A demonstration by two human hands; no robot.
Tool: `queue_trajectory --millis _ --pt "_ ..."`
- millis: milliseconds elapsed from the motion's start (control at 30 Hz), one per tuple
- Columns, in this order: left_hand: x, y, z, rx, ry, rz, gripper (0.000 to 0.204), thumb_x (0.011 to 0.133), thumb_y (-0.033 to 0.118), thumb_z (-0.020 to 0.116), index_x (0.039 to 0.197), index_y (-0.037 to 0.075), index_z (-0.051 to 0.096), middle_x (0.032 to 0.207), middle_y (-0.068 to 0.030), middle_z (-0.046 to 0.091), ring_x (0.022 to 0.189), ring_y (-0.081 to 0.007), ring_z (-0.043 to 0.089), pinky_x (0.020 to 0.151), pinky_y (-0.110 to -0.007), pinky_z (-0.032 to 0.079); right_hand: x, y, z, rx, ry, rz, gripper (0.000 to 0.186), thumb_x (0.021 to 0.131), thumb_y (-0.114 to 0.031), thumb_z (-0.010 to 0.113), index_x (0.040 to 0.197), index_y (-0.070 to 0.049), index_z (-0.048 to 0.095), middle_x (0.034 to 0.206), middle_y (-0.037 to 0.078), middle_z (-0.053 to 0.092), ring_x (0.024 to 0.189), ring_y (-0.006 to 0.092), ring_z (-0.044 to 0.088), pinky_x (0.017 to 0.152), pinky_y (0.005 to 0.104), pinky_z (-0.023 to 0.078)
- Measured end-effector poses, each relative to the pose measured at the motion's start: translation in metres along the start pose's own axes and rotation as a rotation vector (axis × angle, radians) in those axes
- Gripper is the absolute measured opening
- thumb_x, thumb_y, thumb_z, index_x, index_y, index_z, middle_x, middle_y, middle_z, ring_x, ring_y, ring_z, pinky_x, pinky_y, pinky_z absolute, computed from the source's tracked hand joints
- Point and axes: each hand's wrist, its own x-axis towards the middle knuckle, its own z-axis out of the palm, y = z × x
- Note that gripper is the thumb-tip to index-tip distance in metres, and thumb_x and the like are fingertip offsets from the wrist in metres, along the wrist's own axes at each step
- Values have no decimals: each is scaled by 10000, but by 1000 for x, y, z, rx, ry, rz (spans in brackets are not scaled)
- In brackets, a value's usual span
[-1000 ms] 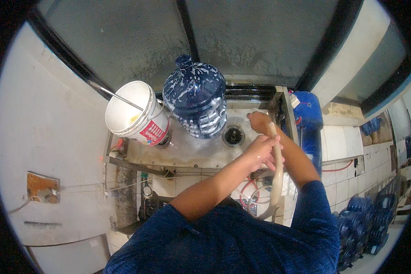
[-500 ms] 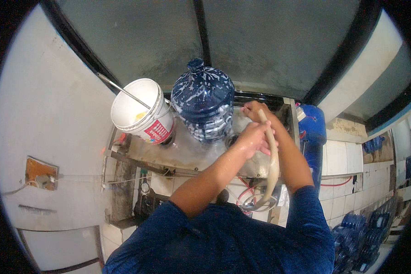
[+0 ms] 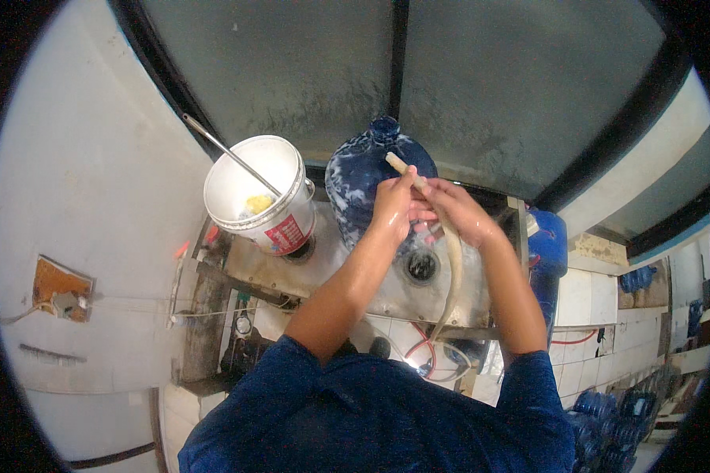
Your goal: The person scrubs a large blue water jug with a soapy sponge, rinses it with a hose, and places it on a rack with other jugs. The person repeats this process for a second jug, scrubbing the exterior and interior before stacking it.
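A beige hose rises from the front edge of the metal worktop, its free end pointing up and away. My left hand grips it near that end, thumb along the top. Beside it my right hand closes round the hose just below, fingers partly hidden. Behind both hands a big blue water jug stands upright, streaked with white suds. My hands and forearms cover part of its front and right side. Whether water leaves the hose cannot be made out.
A white bucket holding a yellow sponge and a metal rod stands left of the jug. The wet metal worktop has a round drain hole. Beyond are dark glass panels; a blue drum stands right.
My right hand has come back left to the hose. My left hand has moved left and up with the hose end, in front of the jug. The view has shifted slightly.
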Motion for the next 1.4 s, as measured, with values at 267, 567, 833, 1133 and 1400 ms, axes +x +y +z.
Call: queue_trajectory --millis 267,567,833,1133,1400 --pt "34 91 -46 474 -141 256 365 968 360 689 998 -3 668 812 -113 716 625 -154 680 535 -299 551 47 7 67 -455 470 -507 507 1047 -303 549 1496 -79 477 1178 114 676 801 154 618 780 309 527" --pt "157 166 -180 852 -170 788 582 729 327 913 1160 49 636 1140 -167 703 1050 -213 676 952 -356 515 85 -19 115 -556 593 -372 445 1035 -244 578 1452 -92 545 1228 201 696 789 156 618 770 332 523" --pt "246 197 -148 705 -1081 433 427 696 258 888 1046 73 728 1065 -71 754 1052 -245 704 1123 -433 379 116 -46 142 -731 672 -372 403 1019 -216 594 1408 -109 589 1006 272 702 672 217 639 708 350 522" --pt "165 163 -120 988 -260 693 527 695 345 918 1102 83 711 913 -70 745 907 -232 715 1099 -451 400 94 -62 133 -703 622 -414 395 1010 -209 593 1379 -69 599 1205 267 669 1010 351 715 878 381 531" --pt "187 162 -130 591 -779 475 452 674 -8 848 1089 53 679 917 -39 723 867 -134 670 822 -311 534 88 -65 115 -702 504 -429 422 1026 -255 561 1376 -20 583 1294 257 641 1215 380 634 998 399 492"
